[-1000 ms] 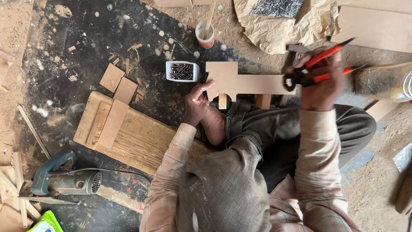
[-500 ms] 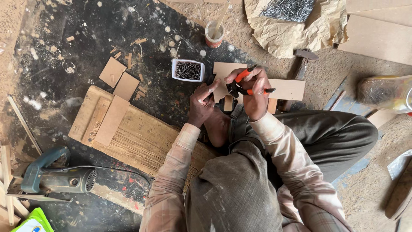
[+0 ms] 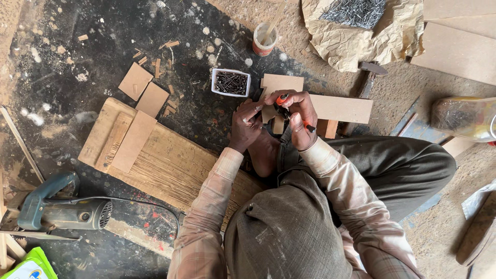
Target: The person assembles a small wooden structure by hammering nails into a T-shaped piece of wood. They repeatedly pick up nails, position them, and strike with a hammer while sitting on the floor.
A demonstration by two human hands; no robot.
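Right hand (image 3: 299,120) grips orange pliers (image 3: 282,99), left hand (image 3: 247,125) pinches at their tip over the board (image 3: 338,107); next likely needs steady pinch alignment

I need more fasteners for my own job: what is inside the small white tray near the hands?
The small white tray holds a heap of dark nails or screws, too small to tell which. They cover its bottom, so nothing beneath them shows. The left hand lies just below it.
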